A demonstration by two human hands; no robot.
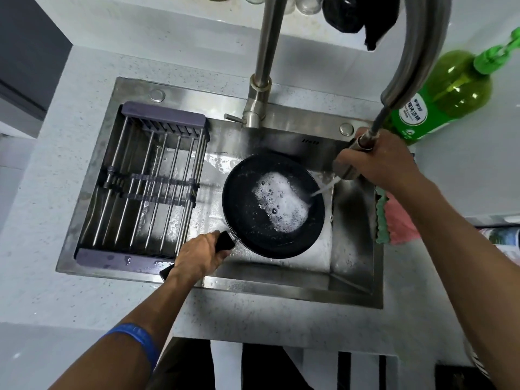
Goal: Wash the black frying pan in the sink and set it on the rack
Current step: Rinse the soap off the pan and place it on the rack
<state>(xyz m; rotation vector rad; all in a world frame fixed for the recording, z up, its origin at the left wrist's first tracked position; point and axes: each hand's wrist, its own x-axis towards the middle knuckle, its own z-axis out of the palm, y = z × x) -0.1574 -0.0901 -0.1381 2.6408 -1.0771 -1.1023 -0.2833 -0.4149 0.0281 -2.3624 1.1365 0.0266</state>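
Speckled grey countertop (84, 299) surrounds a stainless-steel sink (281, 288). Inside it, the round black frying pan (242, 209) holds white foam (281, 202). The left hand (198, 256) is clenched round the pan's black handle (225, 241); the right hand (380, 164) grips the pull-out steel spray head (344, 167), jetting water into the pan. Rinsing looks to be the step in hand. Next comes tipping out the suds, then lifting the pan leftward onto the steel-rod drying rack (146, 190) spanning the sink.

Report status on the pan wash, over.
Left hand gripping frying pan handle. Right hand spraying pull-out sprayer into sudsy pan. Rack unobstructed.
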